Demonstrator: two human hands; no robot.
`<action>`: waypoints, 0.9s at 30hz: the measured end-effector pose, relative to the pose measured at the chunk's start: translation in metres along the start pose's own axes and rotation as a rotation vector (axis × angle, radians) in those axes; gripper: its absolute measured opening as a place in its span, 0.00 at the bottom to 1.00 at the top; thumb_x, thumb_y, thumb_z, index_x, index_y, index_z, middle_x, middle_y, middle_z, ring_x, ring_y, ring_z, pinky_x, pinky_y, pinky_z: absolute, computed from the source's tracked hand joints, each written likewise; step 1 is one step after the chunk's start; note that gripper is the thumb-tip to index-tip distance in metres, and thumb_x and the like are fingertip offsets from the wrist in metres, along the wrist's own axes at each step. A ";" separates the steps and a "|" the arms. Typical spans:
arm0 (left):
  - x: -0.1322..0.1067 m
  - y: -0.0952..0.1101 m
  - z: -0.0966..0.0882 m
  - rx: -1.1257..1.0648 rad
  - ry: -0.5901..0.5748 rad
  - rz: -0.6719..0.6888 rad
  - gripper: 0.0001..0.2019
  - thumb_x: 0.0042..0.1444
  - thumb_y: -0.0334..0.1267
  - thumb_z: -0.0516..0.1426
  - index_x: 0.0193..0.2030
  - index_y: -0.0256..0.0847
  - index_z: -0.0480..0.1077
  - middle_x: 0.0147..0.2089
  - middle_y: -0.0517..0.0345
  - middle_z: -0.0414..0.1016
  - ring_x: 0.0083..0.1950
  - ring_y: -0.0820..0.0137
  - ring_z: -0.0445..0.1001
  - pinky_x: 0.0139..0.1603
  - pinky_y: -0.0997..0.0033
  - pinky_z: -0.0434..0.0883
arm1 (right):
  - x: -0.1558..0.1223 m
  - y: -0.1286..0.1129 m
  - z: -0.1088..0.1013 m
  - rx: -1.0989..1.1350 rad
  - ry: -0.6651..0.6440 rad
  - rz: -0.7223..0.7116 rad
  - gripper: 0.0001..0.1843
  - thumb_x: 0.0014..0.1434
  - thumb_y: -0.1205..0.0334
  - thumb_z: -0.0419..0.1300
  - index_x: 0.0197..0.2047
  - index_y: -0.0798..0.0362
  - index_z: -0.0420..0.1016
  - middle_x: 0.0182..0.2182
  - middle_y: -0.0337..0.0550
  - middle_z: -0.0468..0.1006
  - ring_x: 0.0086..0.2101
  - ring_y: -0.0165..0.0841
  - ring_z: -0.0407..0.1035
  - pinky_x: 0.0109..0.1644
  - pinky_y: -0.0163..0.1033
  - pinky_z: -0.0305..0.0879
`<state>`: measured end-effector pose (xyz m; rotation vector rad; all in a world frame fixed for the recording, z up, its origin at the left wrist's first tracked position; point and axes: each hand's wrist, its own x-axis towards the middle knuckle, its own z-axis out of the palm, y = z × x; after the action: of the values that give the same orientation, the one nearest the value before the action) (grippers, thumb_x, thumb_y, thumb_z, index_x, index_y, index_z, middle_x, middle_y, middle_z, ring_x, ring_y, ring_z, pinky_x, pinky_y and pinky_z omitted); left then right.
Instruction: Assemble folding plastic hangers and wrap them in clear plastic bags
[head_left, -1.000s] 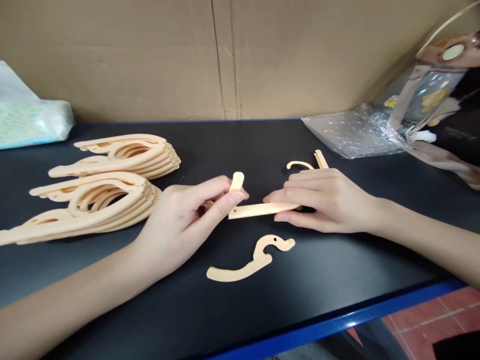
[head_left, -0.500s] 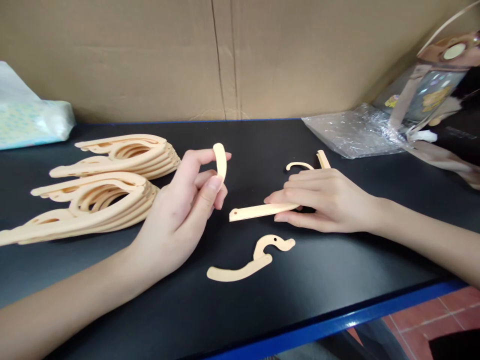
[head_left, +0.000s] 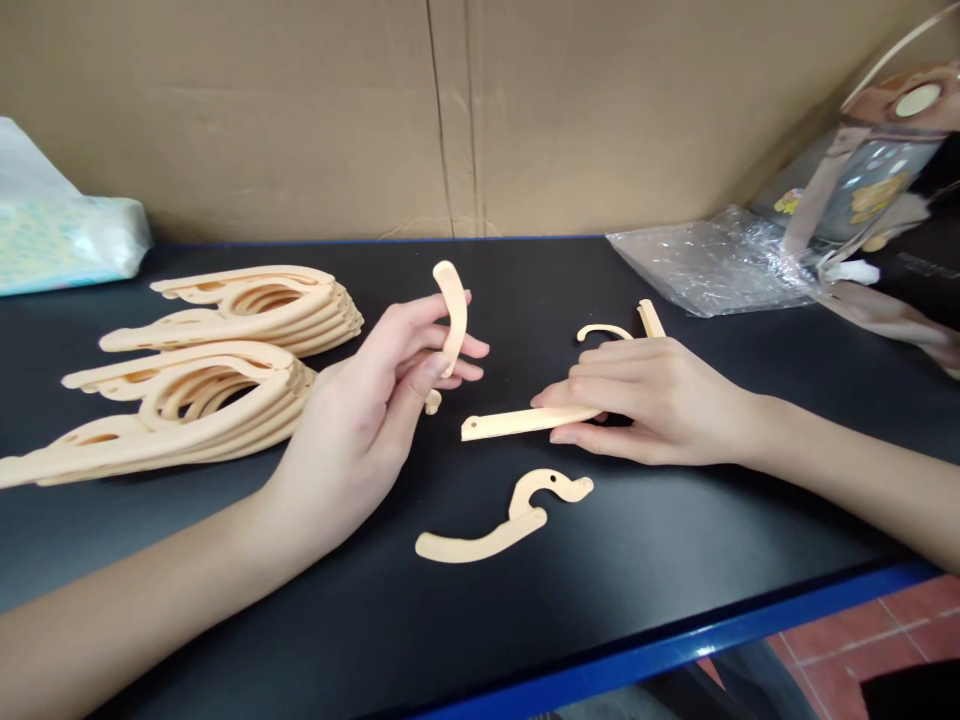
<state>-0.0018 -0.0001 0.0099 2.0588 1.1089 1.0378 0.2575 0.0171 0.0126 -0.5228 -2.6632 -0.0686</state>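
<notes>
My left hand point(head_left: 375, 395) pinches a curved cream-coloured plastic piece point(head_left: 456, 315) upright between thumb and fingers. A small rounded end point(head_left: 433, 402) of cream plastic shows below that thumb. Under my right hand point(head_left: 649, 405), fingers close around a cream hanger part; its straight arm point(head_left: 510, 422), with a hole at the tip, points left. Beyond the knuckles a thin hook point(head_left: 604, 331) and another arm end point(head_left: 651, 318) stick out; how they join is hidden. In front of both hands lies a loose curved arm point(head_left: 480, 540) touching a hook-shaped piece point(head_left: 551, 485) with a hole.
Two stacks of folded cream hangers, a rear stack point(head_left: 300, 310) and a front stack point(head_left: 255, 410), lie at left. A tissue pack point(head_left: 82, 240) sits behind them. At back right are a clear plastic bag point(head_left: 712, 265) and a strapped bag point(head_left: 892, 170). Cardboard point(head_left: 300, 120) stands behind the black table point(head_left: 675, 560).
The curved piece in my left hand has risen slightly and turned, showing more of its length. My left fingers have extended, and a small rounded end now shows below. My right hand stays put.
</notes>
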 end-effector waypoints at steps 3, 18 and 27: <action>-0.001 0.000 -0.001 -0.005 0.012 -0.021 0.13 0.71 0.39 0.50 0.60 0.47 0.61 0.43 0.62 0.78 0.33 0.75 0.77 0.40 0.73 0.75 | 0.000 0.000 -0.001 -0.006 -0.002 0.003 0.11 0.71 0.59 0.55 0.47 0.56 0.76 0.31 0.39 0.80 0.29 0.29 0.70 0.35 0.35 0.61; -0.003 0.008 -0.004 0.039 0.006 -0.047 0.07 0.68 0.42 0.53 0.51 0.50 0.63 0.25 0.70 0.67 0.24 0.74 0.64 0.27 0.72 0.64 | 0.000 0.000 -0.002 -0.003 -0.011 0.006 0.12 0.72 0.59 0.54 0.46 0.56 0.76 0.31 0.39 0.80 0.29 0.29 0.70 0.34 0.35 0.60; -0.003 0.008 -0.004 0.024 -0.020 -0.040 0.12 0.72 0.42 0.48 0.46 0.49 0.72 0.32 0.67 0.77 0.30 0.75 0.75 0.35 0.73 0.71 | -0.001 -0.001 -0.001 -0.003 -0.012 0.006 0.12 0.72 0.58 0.54 0.45 0.55 0.76 0.30 0.39 0.79 0.29 0.28 0.69 0.34 0.35 0.60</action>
<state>-0.0032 -0.0064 0.0168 2.0527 1.1526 0.9870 0.2582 0.0162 0.0130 -0.5341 -2.6733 -0.0677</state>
